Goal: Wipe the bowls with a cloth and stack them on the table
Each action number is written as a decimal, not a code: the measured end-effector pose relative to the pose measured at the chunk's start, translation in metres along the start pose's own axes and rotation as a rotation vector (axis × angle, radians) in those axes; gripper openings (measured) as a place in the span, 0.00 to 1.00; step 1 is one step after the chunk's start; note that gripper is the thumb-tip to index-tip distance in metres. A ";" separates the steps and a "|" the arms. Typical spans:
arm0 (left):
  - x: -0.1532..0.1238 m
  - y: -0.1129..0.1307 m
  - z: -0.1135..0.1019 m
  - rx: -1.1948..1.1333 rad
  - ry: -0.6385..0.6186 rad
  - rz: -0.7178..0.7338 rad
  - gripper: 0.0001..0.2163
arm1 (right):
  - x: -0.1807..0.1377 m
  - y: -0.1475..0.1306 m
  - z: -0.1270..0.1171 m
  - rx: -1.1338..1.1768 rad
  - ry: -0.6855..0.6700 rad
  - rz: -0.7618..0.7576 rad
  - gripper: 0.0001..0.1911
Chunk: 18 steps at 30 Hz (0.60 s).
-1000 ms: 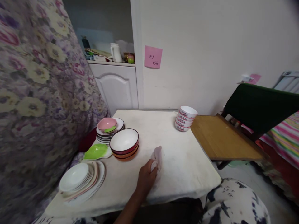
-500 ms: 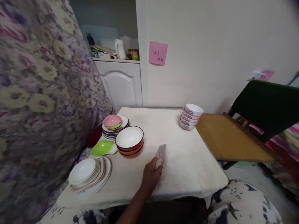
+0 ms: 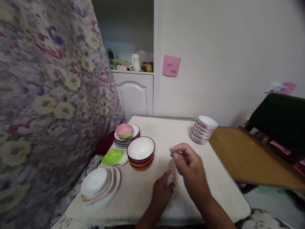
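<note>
My left hand (image 3: 162, 192) rests on the white table (image 3: 214, 178), closed on a small pale pink cloth (image 3: 172, 170). Coming in from the lower right, my right hand (image 3: 188, 165) hovers just above the cloth, fingers loosely curled and blurred, nothing visible in them. Just left of the hands stands a stack of red and orange bowls with white insides (image 3: 141, 152).
A pile of white plates (image 3: 100, 184) lies at the table's near left. A green leaf dish (image 3: 114, 156) and a plate stack topped by a pink bowl (image 3: 125, 132) sit behind. Patterned small bowls (image 3: 203, 128) stand far right by a wooden board (image 3: 247, 156). A floral curtain (image 3: 47, 95) hangs left.
My right hand has come into view over the cloth. The left hand stays on the cloth. The camera has shifted, so everything sits further right in the picture.
</note>
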<state>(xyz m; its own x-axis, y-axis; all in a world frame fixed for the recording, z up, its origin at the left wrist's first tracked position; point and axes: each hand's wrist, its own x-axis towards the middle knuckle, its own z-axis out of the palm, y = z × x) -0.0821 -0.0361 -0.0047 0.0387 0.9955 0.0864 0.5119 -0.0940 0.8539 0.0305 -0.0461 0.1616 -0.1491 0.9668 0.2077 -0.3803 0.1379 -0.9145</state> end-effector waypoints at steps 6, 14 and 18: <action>0.001 -0.006 0.002 -0.024 0.000 0.004 0.09 | 0.077 0.080 0.002 -0.733 -0.072 0.061 0.23; 0.006 -0.017 0.003 0.078 -0.051 -0.029 0.12 | 0.129 0.099 0.029 -1.069 -0.212 0.299 0.20; 0.013 -0.027 0.005 0.149 -0.124 -0.068 0.15 | 0.142 0.108 0.035 -1.090 -0.291 0.434 0.09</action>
<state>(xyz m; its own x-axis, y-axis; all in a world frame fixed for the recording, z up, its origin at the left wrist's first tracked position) -0.0916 -0.0202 -0.0291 0.1001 0.9942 -0.0404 0.6380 -0.0330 0.7693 -0.0636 0.0988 0.1047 -0.3268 0.9122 -0.2471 0.7009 0.0586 -0.7108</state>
